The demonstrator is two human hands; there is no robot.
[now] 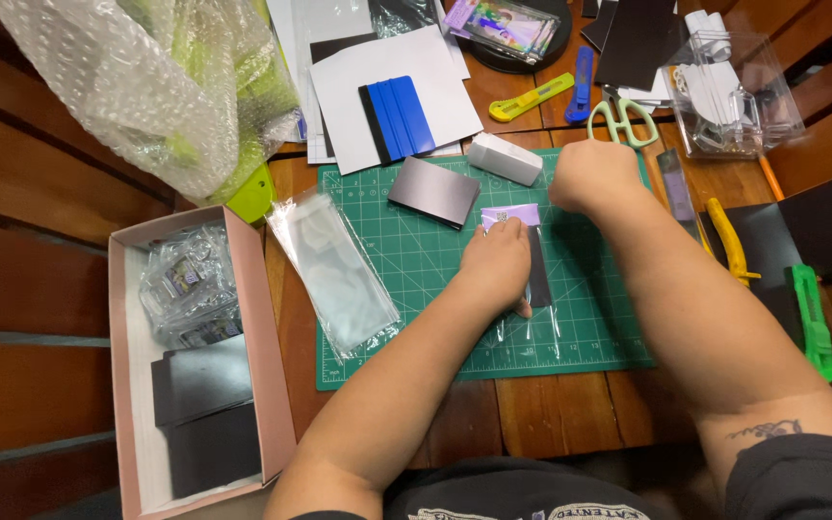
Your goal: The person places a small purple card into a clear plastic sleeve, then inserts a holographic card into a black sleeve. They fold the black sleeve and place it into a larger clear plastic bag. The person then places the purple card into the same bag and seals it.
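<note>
Pink box (254, 318), left of left hand (498, 262): bagged trinkets, black cards. Clear bin (782, 116), beyond right hand (594, 173): white pieces. Clear sleeve (524, 279), dark card inside, purple top; long axis runs away from the person, on green mat (416, 260). Left hand flat, pressing sleeve; right hand fisted, contents unclear.

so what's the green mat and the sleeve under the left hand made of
Green mat: looks like matte rubbery vinyl, printed with a white grid. Sleeve under the left hand: thin clear plastic film, glossy and see-through; the exact plastic can't be told.
</note>
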